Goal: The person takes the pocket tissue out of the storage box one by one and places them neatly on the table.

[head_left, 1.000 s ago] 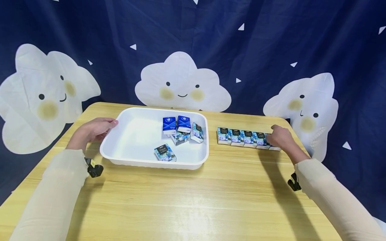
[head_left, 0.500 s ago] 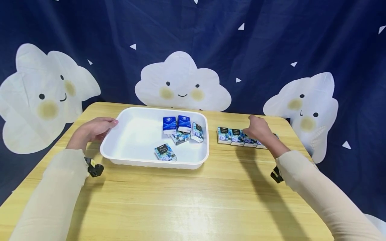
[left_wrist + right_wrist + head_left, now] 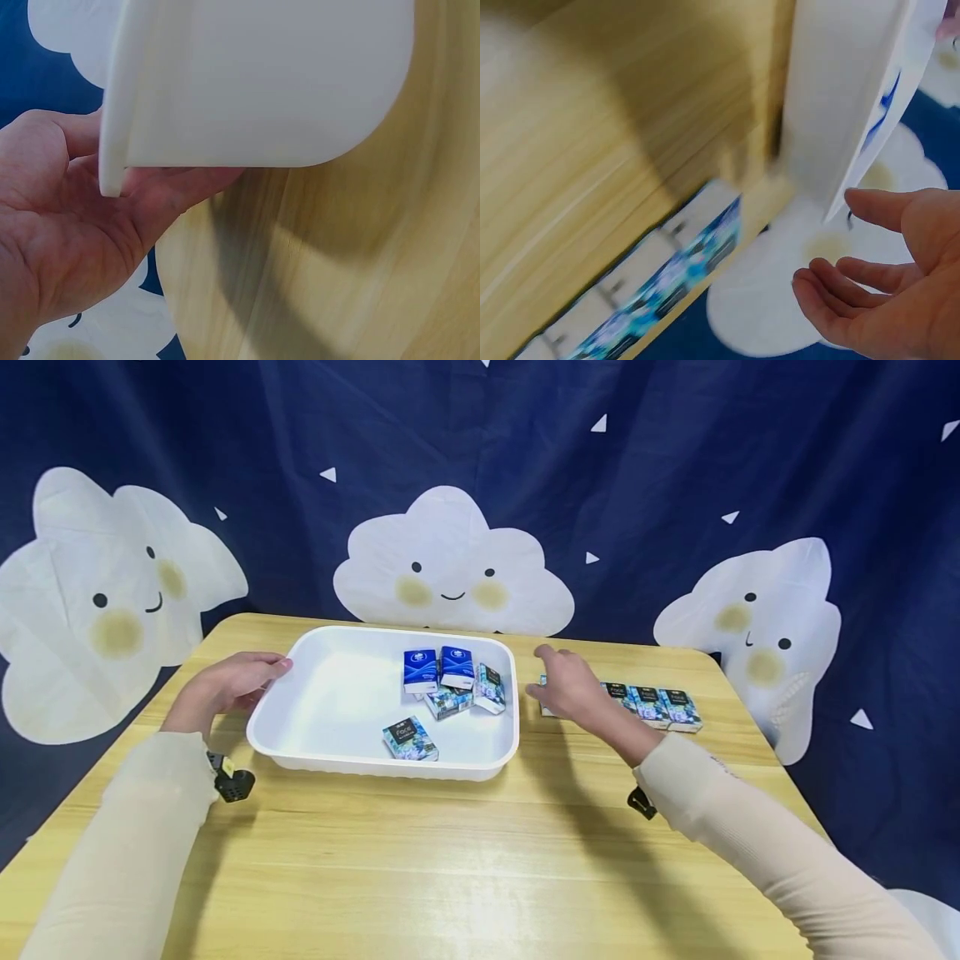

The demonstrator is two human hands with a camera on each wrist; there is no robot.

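My left hand (image 3: 240, 681) grips the left rim of a white plastic tray (image 3: 330, 710), thumb over the edge and fingers beneath, as the left wrist view shows. Two blue tissue packs (image 3: 457, 667) and several floral "Face" tissue packs (image 3: 410, 740) lie loose in the tray's right half. On the table to its right stands a row of several floral tissue packs (image 3: 649, 703). Above the row's left end hovers my right hand (image 3: 573, 691), partly covering it. In the right wrist view, that hand's relaxed fingers (image 3: 817, 300) hold nothing, close to the tray's wall.
Everything sits on a light wooden table (image 3: 420, 860) with rounded far corners. Directly behind it hangs a dark blue curtain (image 3: 622, 485) with smiling clouds. Black wrist cameras are strapped at both sleeves.
My right hand has swept left along the row, from its right end to its left end, uncovering the right-hand packs. The left hand and tray have stayed in place.
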